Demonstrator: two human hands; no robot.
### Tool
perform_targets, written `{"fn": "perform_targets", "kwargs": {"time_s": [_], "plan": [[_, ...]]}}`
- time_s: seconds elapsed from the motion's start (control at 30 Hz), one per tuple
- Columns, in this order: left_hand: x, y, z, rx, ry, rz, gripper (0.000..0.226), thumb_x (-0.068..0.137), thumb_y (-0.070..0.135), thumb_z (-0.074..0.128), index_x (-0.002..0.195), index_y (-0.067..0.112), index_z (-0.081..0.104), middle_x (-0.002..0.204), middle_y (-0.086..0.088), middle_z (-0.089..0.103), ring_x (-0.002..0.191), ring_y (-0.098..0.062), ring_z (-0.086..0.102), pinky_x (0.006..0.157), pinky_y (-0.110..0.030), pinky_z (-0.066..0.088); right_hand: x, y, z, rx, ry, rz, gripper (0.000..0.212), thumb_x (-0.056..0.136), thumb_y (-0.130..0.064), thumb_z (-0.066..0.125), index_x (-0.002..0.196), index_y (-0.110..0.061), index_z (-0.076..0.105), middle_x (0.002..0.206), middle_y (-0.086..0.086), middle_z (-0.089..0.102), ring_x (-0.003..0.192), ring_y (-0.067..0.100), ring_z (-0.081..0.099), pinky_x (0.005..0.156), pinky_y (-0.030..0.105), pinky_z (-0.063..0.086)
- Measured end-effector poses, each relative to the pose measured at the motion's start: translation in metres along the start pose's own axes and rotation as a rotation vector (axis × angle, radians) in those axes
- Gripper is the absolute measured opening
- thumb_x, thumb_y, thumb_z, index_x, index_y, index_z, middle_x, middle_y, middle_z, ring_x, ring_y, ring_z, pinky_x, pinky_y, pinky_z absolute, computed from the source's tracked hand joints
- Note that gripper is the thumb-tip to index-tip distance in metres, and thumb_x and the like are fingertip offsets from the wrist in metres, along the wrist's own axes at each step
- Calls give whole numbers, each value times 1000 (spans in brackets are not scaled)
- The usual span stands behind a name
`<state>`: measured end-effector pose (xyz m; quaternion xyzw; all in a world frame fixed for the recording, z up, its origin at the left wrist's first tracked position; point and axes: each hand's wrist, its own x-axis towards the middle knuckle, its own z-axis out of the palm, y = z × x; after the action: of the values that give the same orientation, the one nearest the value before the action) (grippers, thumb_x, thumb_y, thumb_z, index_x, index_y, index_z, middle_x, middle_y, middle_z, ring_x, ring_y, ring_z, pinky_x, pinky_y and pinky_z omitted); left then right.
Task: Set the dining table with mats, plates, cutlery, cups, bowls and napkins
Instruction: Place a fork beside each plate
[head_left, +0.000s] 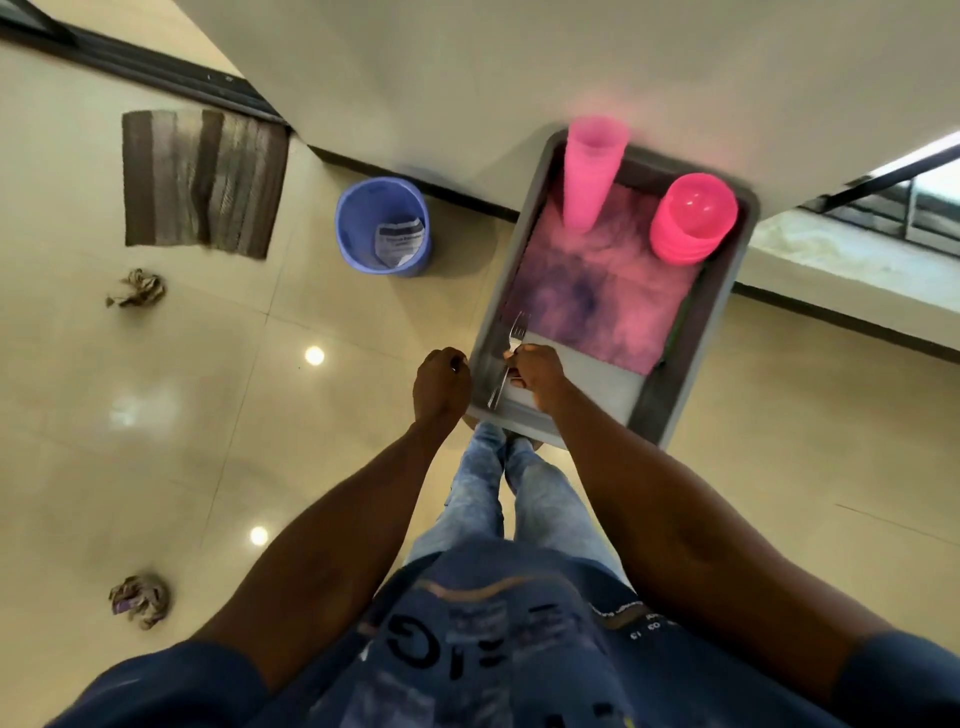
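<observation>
Steel cutlery (508, 364), a fork and what looks like a knife, is pinched in the right hand (535, 371) over the near end of a grey tray (691, 379), while the left hand (440, 387), fingers curled, grips the tray's near left edge. Farther along the tray stand stacked pink cups (592, 174) and pink bowls (693, 218) on a pink-purple mat (587, 296). Carrying well likely means keeping the tray level and the cutlery clamped. A blue bin (382, 226) sits on the floor.

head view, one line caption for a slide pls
Right hand lifts cutlery from grey tray.
</observation>
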<state>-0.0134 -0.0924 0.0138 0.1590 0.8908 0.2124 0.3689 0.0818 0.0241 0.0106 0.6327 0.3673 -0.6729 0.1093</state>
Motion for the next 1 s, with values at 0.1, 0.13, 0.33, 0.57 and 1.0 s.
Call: {"fn": "perform_targets", "kwargs": {"time_s": [0.1, 0.13, 0.33, 0.57, 1.0], "plan": [[-19, 27, -8, -48, -52, 20, 22, 89, 12, 54, 100, 8, 73, 101, -11, 71, 94, -28, 63, 75, -30, 46, -29, 2, -21, 47, 10, -85, 13, 92, -4, 56, 84, -14, 60, 84, 4, 61, 70, 14, 58, 68, 29, 51], [-24, 34, -10, -63, -71, 20, 21, 89, 13, 56, 100, 7, 73, 101, -11, 72, 95, -28, 63, 74, -28, 44, -39, 1, -24, 77, 20, -95, 15, 92, -5, 59, 80, -14, 59, 79, 4, 61, 69, 15, 59, 68, 30, 51], [-45, 71, -17, -222, -347, -11, 14, 90, 16, 65, 80, 7, 69, 71, -10, 66, 58, -16, 58, 63, -27, 45, -94, 12, -48, 316, 78, -151, 3, 90, -6, 63, 89, -9, 63, 81, 5, 66, 72, 15, 63, 66, 26, 51], [-57, 92, -38, -207, -966, 122, 9, 93, 7, 59, 94, 4, 67, 71, -4, 70, 63, -17, 65, 54, -22, 52, -141, 47, -47, 585, 316, -194, 19, 84, -8, 67, 102, -2, 70, 93, 8, 69, 81, 15, 60, 73, 29, 47], [-127, 90, -18, 226, -1403, 324, 25, 93, 7, 61, 115, -7, 63, 98, -21, 69, 79, -27, 70, 70, -34, 59, -226, 147, 0, 1105, 561, -335, 8, 85, -8, 64, 89, -9, 71, 89, 5, 68, 82, 18, 61, 77, 33, 43]]}}
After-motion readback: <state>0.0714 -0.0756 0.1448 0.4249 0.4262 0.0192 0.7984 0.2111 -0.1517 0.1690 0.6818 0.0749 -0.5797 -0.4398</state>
